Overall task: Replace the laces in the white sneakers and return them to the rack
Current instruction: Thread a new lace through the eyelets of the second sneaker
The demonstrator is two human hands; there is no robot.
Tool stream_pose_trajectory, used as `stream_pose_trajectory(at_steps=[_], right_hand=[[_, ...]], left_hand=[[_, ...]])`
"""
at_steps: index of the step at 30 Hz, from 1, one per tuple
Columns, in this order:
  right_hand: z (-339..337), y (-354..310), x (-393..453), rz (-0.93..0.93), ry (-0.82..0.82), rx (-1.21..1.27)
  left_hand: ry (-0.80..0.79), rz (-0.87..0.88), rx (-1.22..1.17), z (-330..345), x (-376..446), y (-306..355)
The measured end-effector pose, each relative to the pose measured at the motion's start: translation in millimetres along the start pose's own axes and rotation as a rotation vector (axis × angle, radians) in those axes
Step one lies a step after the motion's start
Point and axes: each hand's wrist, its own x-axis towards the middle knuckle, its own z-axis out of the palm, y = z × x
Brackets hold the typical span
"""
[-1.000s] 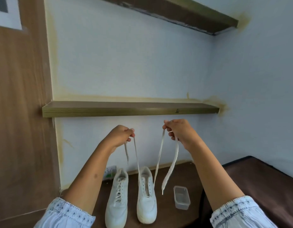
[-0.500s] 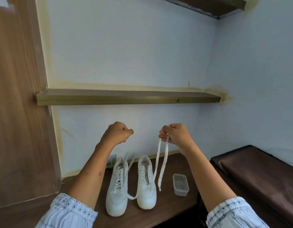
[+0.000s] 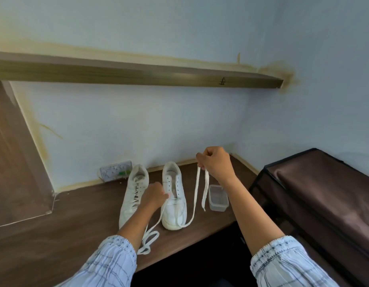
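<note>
Head view. Right hand (image 3: 215,164) raised beside the right shoe (image 3: 173,195), fingers pinching a white lace (image 3: 201,191); both ends hang from the fist, and one run trails down over the shoe's toe. Left hand (image 3: 153,195) low over the gap between the shoes, fingers curled at the right shoe's tongue, apparently gripping lace there; the exact grip is hidden. More lace lies looped on the desk (image 3: 65,235) near the left sleeve. Left shoe (image 3: 133,195) stands laced, just beside its mate. Clear tub (image 3: 217,197) near the hanging ends. Risks, as I judge: the slack loops may knot or snag, uneven ends may result, and a pull could tip the shoe or drag lace across the tub.
</note>
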Motion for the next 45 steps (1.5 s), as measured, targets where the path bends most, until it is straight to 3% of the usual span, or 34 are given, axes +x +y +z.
stream_pose_trajectory(at_steps=[10, 15, 18, 22, 24, 27, 29, 32, 34, 37, 40, 45], right_hand=[[71, 84, 1, 0.023, -0.138, -0.460], [119, 121, -11, 0.006, -0.247, -0.484], [137, 130, -13, 0.053, -0.230, -0.455], [140, 134, -7, 0.065, -0.197, -0.424], [138, 136, -4, 0.065, -0.200, -0.417], [128, 141, -1, 0.135, -0.149, -0.386], [120, 146, 1, 0.160, -0.075, -0.519], [116, 149, 2, 0.049, -0.116, -0.653], [120, 144, 0, -0.019, -0.266, -0.636], [128, 141, -2, 0.126, -0.404, -0.540], [120, 126, 3, 0.334, -0.455, -0.298], [68, 60, 14, 0.325, -0.359, -0.065]], left_hand=[[0.174, 0.157, 0.049, 43, 4, -15], [0.140, 0.192, 0.105, 43, 12, -25], [0.108, 0.156, -0.021, 42, 19, -36], [0.079, -0.002, -0.508, 40, 21, -45], [0.071, -0.042, -0.602, 38, 20, -44], [0.034, -0.066, -0.615, 30, 18, -43], [0.007, -0.100, -0.574, 22, 18, -44], [-0.067, -0.153, -0.385, 8, 18, -44], [-0.139, -0.142, -0.267, 0, 15, -42], [-0.208, -0.135, -0.214, -9, 10, -35], [-0.262, -0.167, -0.220, -27, 5, -26], [-0.175, -0.127, -0.298, -84, -9, 9]])
